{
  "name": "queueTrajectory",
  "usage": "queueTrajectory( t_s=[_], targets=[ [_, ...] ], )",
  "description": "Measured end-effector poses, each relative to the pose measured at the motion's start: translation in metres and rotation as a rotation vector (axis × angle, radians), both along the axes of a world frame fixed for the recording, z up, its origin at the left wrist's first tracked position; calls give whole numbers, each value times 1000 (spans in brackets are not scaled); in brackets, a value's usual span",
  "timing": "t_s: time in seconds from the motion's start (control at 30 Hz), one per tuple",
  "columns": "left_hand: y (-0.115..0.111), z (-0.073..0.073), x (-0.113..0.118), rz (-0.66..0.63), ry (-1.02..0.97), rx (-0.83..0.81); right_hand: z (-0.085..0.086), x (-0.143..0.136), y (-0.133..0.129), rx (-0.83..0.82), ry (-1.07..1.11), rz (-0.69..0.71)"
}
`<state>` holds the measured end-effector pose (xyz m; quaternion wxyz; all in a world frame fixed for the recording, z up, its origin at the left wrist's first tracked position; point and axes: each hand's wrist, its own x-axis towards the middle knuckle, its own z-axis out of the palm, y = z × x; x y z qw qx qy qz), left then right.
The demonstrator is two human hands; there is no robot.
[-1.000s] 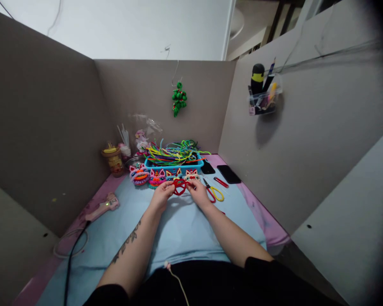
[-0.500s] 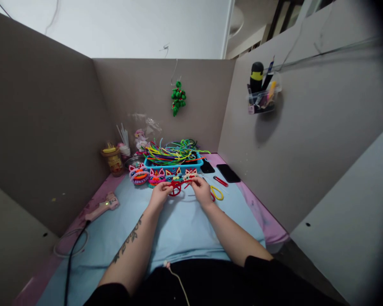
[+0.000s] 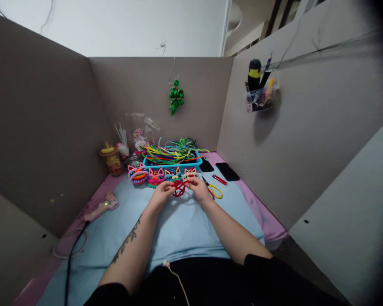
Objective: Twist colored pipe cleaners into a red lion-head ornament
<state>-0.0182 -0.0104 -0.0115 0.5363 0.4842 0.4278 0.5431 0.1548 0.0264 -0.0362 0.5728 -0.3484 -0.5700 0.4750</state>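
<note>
Bridging both hands (image 3: 161, 194) (image 3: 199, 189): red ring (image 3: 179, 188)

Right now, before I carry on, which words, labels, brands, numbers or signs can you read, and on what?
Nothing is legible: no word, brand, number or sign.
Cup: printed design, too blurred to read.
Wall holder: pale label, too small to read.
Glue gun: any markings too small.
Red ring between left hand and right hand: no text visible.

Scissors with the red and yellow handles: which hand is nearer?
Right. The right hand is just left of the scissors, close to their red handle; the left hand is farther left, across the red pipe-cleaner ring that both hands hold.
</note>
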Motion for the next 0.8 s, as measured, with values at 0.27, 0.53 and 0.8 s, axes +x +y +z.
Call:
queueTrajectory(
  t_s=[0.27,0.53,0.8],
  targets=[
    [-1,-2,1,-49,-48,-13,0,1,-2,36,-249,53],
    [-1,0,3,29,-116,-56,-6,-2,-3,74,-287,115],
    [-6,-1,7,52,-230,-120,-8,-15,-14,103,-169,104]
  ],
)
